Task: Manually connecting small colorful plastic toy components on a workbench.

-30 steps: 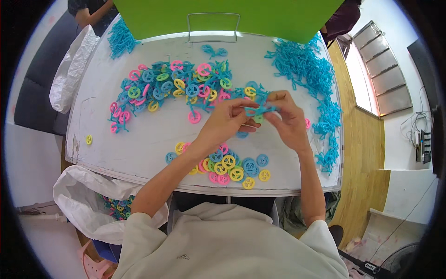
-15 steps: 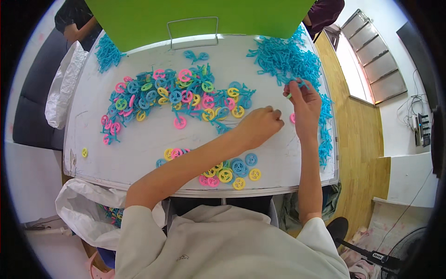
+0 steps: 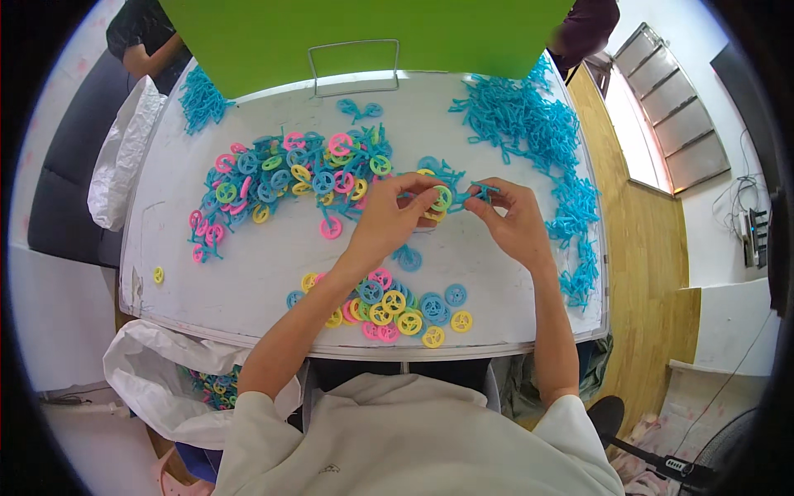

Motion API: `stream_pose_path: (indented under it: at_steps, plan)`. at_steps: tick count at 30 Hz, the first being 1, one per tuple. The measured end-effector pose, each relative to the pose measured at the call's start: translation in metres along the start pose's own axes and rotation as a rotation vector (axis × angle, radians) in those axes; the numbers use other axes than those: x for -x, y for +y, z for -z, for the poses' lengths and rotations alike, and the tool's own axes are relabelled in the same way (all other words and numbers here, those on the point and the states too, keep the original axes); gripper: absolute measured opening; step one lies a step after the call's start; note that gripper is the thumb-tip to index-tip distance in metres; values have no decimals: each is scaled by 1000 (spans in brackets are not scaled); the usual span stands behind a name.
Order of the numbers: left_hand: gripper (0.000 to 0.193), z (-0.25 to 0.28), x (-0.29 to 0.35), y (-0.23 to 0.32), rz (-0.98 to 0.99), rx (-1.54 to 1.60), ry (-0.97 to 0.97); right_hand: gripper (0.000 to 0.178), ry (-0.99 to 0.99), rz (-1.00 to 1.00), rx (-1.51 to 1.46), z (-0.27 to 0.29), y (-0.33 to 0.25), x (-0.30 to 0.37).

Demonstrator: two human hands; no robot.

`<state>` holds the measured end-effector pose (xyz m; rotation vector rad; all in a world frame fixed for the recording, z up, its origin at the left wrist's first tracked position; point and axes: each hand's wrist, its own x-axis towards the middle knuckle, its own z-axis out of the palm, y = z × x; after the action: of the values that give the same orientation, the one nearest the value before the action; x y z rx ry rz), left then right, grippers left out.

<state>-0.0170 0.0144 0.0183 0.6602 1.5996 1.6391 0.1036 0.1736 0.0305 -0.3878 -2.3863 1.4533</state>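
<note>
Over the middle of the table my left hand (image 3: 390,213) pinches a pale green spoked plastic wheel (image 3: 443,198) between thumb and fingers. Facing it a short distance away, my right hand (image 3: 514,221) grips a small blue plastic stem (image 3: 486,193) at its fingertips. Whether the two parts touch is hard to make out. Just in front of my left forearm's wrist lies a blue wheel with a stem (image 3: 408,258). Nearer to me is a loose heap of coloured wheels (image 3: 409,322) in yellow, pink, blue and green.
Wheels joined with blue stems form a large heap (image 3: 285,178) at the left. Blue stems (image 3: 521,116) pile up at the far right and trail down the right edge. A green panel (image 3: 356,37) with a wire handle stands at the back. A white sack (image 3: 157,364) hangs open near left.
My right hand has come left and nearer from the blue stem pile with a stem. My left hand has moved left, and a pale green wheel now shows in it. The view has shifted slightly.
</note>
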Motion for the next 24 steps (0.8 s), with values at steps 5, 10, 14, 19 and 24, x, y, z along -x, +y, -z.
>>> stream_pose_path:
  at_steps: [5,10,14,19,24]
  plan:
    - [20,-3,5,4,49,149,57,15,3,-16,-33,-8,-3,1]
    - [12,-5,6,1,51,282,145,12,31,44,-73,-18,3,2]
    - [5,-7,7,0,-3,244,220,9,50,50,28,-25,-2,5]
    - [7,-6,8,-7,-55,111,236,8,14,-1,2,-23,-5,4]
    - [7,-14,11,-4,-192,9,283,12,-40,-161,-249,-22,8,3]
